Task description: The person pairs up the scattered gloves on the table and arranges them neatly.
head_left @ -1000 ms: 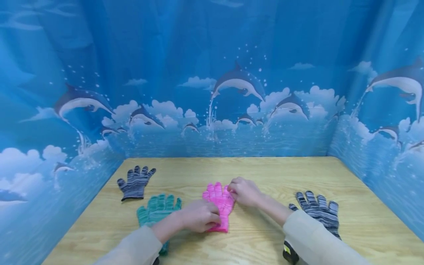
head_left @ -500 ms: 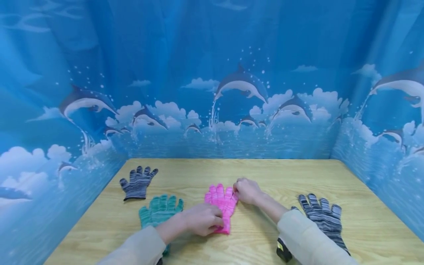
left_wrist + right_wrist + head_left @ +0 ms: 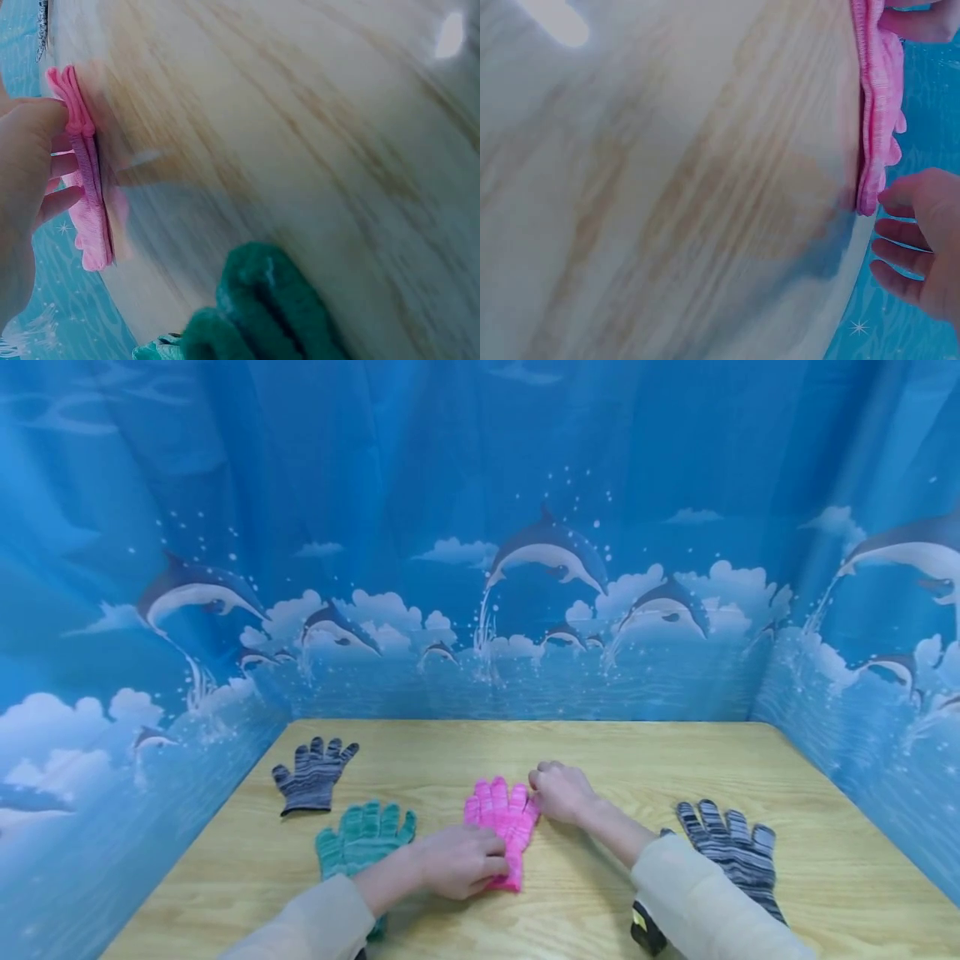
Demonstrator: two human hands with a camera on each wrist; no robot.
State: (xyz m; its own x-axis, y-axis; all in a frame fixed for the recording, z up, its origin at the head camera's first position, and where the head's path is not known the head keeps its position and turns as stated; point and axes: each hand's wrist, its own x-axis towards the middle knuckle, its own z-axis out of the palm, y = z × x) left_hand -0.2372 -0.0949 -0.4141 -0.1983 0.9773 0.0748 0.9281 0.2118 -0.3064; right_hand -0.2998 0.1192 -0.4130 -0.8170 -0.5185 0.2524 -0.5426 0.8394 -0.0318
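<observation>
A pink knitted glove (image 3: 504,814) lies flat at the middle of the table, fingers pointing away. My left hand (image 3: 463,862) pinches its cuff; in the left wrist view the thumb (image 3: 46,114) presses the cuff, whose edge shows two layers. At the glove's right side my right hand (image 3: 562,792) pinches the tip of the outermost glove finger. The right wrist view shows that tip (image 3: 868,201) at the fingertips, the other fingers loosely bent and apart from the cloth. A green glove (image 3: 362,837) lies left of the pink one, partly hidden under my left forearm.
A grey-and-black striped glove (image 3: 313,777) lies at the back left of the table (image 3: 600,743). Another striped glove (image 3: 735,856) is at the right, partly behind my right sleeve (image 3: 705,893). A dolphin-printed curtain (image 3: 480,527) encloses the back and sides.
The whole head view has shifted slightly. My right hand has moved a little to the right along the pink glove's edge; the left hand stays at the cuff. The other gloves have not moved.
</observation>
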